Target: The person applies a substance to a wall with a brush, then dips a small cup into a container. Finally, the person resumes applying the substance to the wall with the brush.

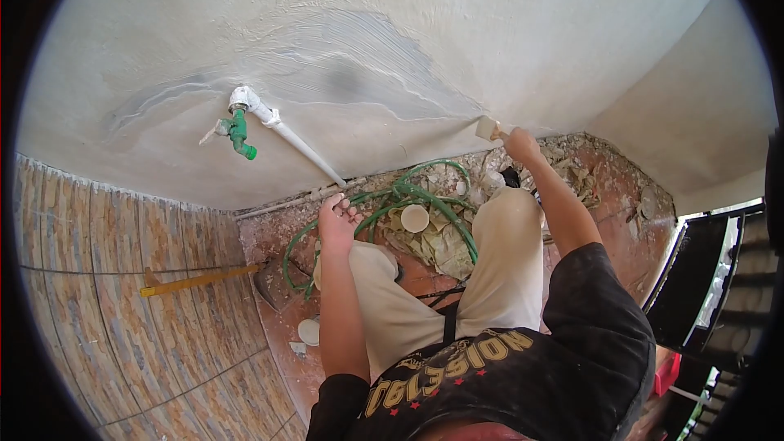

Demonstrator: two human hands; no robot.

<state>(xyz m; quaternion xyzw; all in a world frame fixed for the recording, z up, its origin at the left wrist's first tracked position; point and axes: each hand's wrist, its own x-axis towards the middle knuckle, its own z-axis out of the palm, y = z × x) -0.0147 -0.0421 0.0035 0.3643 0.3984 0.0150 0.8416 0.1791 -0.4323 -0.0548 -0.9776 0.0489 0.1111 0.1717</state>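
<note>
My right hand [523, 147] is closed around the handle of a paintbrush [488, 128]. Its pale, wide head lies against the lower wall, at the right end of a grey, streaked damp-looking patch [351, 61]. Above my left knee, my left hand [336, 219] is raised with its fingers loosely curled and apart; I see nothing in it. A white cup [415, 218] stands on the littered floor between my knees. Around it loops a green hose [437, 200], passing close to my left hand.
A green tap [238, 132] juts from the wall on a white pipe [306, 151] running down to the floor. To the left lies a tool with a yellow handle [200, 280]. Near it is a white round piece [309, 331]. Debris [584, 171] covers the wall's foot.
</note>
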